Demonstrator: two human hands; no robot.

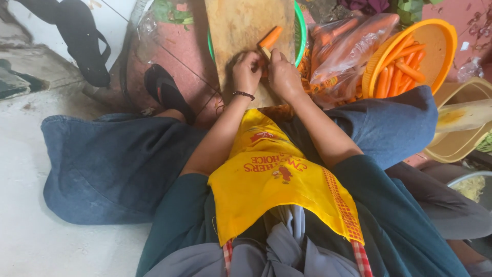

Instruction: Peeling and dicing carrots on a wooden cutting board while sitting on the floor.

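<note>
On a wooden cutting board (241,25), both hands work one carrot (270,37).

Left hand (246,72) and right hand (283,74) are curled shut side by side at the carrot's near end, which juts away beyond the fingertips. Just right lie a plastic bag of carrots (348,46) and an orange basket (447,38) of carrots.

The scene was lit by soft, even daylight, and only faint shadows were cast beneath the hands (266,74). Straight lines were bent by wide-angle distortion far from them, and slight softness was seen there.
</note>
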